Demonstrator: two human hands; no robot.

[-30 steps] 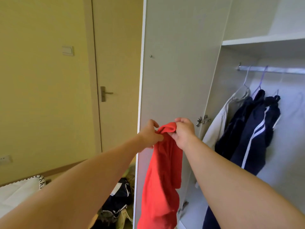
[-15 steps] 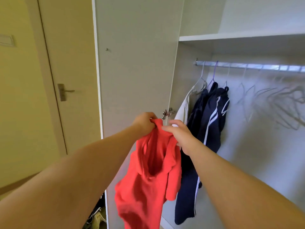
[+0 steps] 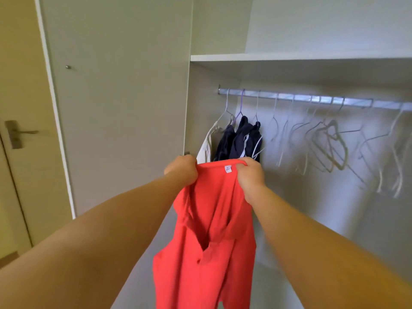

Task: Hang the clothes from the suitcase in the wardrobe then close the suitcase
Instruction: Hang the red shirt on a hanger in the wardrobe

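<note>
In front of me stands the tall white laminate wardrobe (image 3: 312, 208), its flat white door (image 3: 122, 108) swung open to my left and a white shelf (image 3: 289, 57) across the top. Under the shelf runs the silver metal hanging rail (image 3: 312, 99). I hold the coral-red soft fabric garment (image 3: 211, 241) up at the wardrobe's opening, below the rail and just in front of the clothes at its left end. It is not on a hanger yet. Its long axis runs straight down, with the neckline at the top towards the rail and the body falling out of view at the bottom. At the left end of the rail a pale cream garment (image 3: 209, 143) and two navy garments with white stripes (image 3: 243, 141) hang already, so I judge part of the work done. This red piece needs one of the thin pale wire hangers (image 3: 330, 143) hanging bare further right. The suitcase is out of view, so I cannot tell what remains in it, and closing it comes later. My left hand (image 3: 181, 167) and right hand (image 3: 250, 175) are both curled tight on the neckline, stretching it between them. The small white label (image 3: 227, 168) faces me.
</note>
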